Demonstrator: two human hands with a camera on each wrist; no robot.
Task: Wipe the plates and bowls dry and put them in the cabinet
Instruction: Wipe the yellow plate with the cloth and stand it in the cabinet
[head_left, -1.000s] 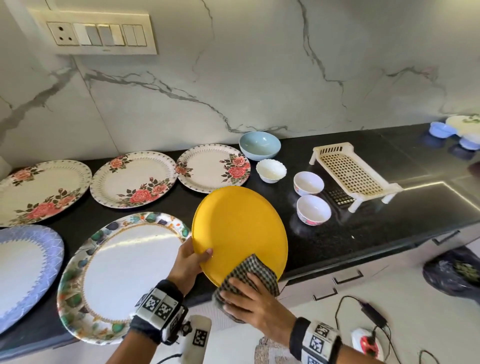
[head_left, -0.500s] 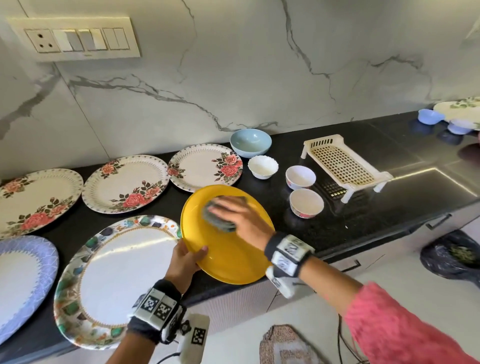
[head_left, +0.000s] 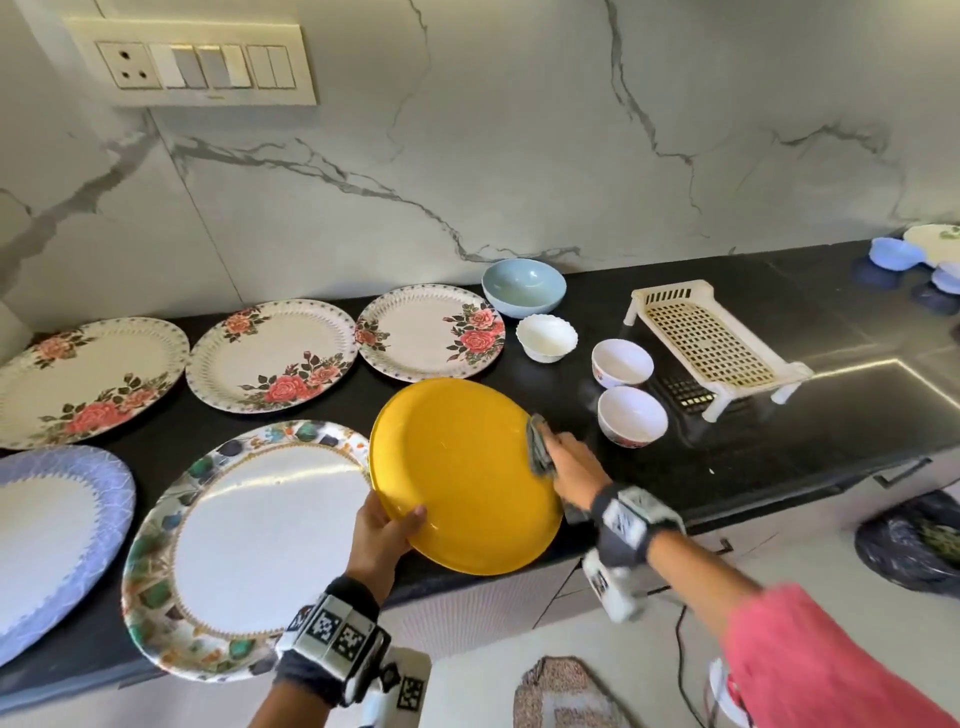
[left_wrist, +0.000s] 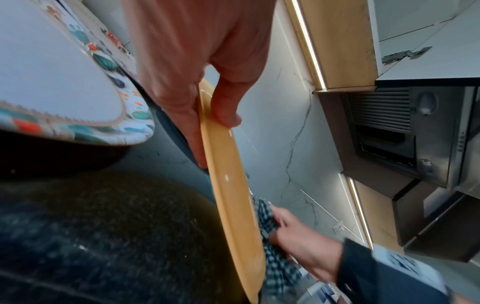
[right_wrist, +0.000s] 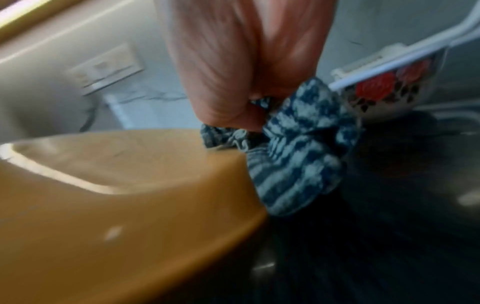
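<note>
A yellow plate (head_left: 462, 473) is held tilted above the black counter's front edge. My left hand (head_left: 382, 530) grips its near-left rim, thumb on the upper face, fingers underneath; the left wrist view shows this pinch on the plate (left_wrist: 228, 185) by the left hand (left_wrist: 205, 102). My right hand (head_left: 574, 462) clutches a bunched checked cloth (head_left: 537, 447) against the plate's right rim. In the right wrist view the cloth (right_wrist: 296, 156) wraps over the edge of the plate (right_wrist: 124, 195) under the right hand (right_wrist: 241, 82).
Several plates lie on the black counter (head_left: 779, 447): a white one with a leafy rim (head_left: 260, 540), three rose plates (head_left: 270, 353), a blue-rimmed one (head_left: 47, 530). A blue bowl (head_left: 522, 286), small white bowls (head_left: 631, 423) and a cream rack (head_left: 711, 348) stand to the right.
The right hand with the cloth moved from the plate's near underside up over its face, then across to the right rim. The left hand kept its hold and the plate tipped flatter.
</note>
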